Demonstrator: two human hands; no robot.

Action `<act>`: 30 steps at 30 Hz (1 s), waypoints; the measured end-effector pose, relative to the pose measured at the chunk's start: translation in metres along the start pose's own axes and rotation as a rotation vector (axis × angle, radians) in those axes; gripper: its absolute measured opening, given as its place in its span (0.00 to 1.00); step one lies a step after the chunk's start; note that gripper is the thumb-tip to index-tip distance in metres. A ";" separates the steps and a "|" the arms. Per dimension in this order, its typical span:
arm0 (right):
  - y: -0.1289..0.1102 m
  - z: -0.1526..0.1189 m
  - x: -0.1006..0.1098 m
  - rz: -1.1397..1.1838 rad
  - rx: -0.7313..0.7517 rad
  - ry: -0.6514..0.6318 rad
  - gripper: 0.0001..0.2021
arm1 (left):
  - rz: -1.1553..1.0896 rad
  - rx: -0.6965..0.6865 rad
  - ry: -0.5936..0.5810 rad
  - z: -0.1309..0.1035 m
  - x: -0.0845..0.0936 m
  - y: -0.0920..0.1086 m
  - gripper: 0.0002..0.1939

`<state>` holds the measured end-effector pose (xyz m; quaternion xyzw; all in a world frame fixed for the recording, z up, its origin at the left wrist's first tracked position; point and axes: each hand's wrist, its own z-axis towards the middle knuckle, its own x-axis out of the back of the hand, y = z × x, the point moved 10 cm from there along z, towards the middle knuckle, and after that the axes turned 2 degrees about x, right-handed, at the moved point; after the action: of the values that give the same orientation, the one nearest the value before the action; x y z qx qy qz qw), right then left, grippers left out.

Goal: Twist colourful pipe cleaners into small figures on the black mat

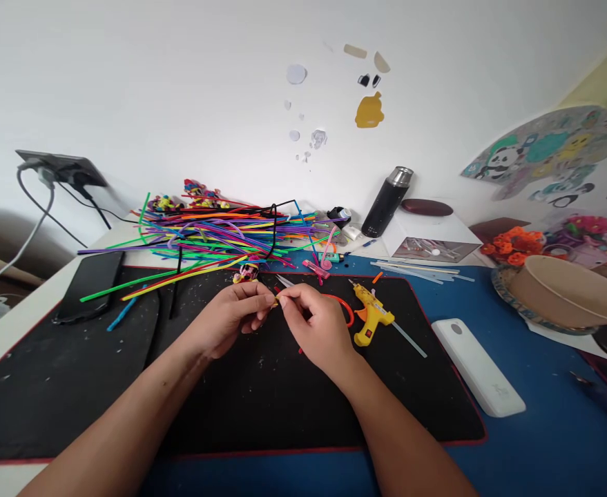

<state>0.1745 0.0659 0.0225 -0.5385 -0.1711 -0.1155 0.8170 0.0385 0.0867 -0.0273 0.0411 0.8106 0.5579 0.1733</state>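
Above the middle of the black desk mat (pixel 262 407), my left hand (pixel 235 307) and my right hand (pixel 318 328) meet fingertip to fingertip. Both pinch a tiny yellow piece (pixel 276 301), mostly covered by the fingers and too small to name surely. Scissors (pixel 284 281) lie partly hidden behind my right hand, their blades pointing up and a red loop handle showing to its right. Just beyond my left hand is a small pipe-cleaner figure (pixel 246 273) in yellow, pink and black. A yellow hot glue gun (pixel 370 314) with a clear glue stick rests right of my right hand.
A heap of coloured pipe cleaners (pixel 220 231) spreads along the wall. A phone (pixel 90 284) lies left, a black thermos (pixel 387 200) stands at the back. Glue sticks (pixel 422 269), a white power bank (pixel 478 366), a beige bowl (pixel 572 293) and pliers (pixel 603 400) occupy the right.
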 end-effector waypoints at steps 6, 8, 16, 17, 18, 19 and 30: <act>0.018 0.000 -0.010 0.312 -0.198 -0.066 0.10 | -0.019 0.004 -0.025 -0.001 -0.001 -0.001 0.15; 0.023 0.000 -0.015 0.398 -0.258 -0.094 0.11 | -0.027 0.011 -0.035 -0.001 -0.002 -0.002 0.15; 0.032 -0.002 -0.029 0.631 -0.379 -0.162 0.13 | -0.044 0.022 -0.053 0.000 -0.003 -0.005 0.15; 0.032 -0.003 -0.030 0.657 -0.389 -0.166 0.14 | -0.047 0.023 -0.052 0.000 -0.003 -0.005 0.15; 0.032 -0.003 -0.031 0.679 -0.397 -0.168 0.14 | -0.051 0.023 -0.050 0.000 -0.003 -0.005 0.15; 0.033 -0.004 -0.032 0.696 -0.404 -0.168 0.15 | -0.055 0.022 -0.049 0.001 -0.003 -0.006 0.15; 0.034 -0.006 -0.035 0.757 -0.424 -0.163 0.16 | -0.086 0.008 -0.045 0.000 -0.005 -0.006 0.14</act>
<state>0.1559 0.0741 -0.0221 -0.7264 0.0019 0.2019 0.6570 0.0441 0.0831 -0.0315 0.0195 0.8096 0.5458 0.2152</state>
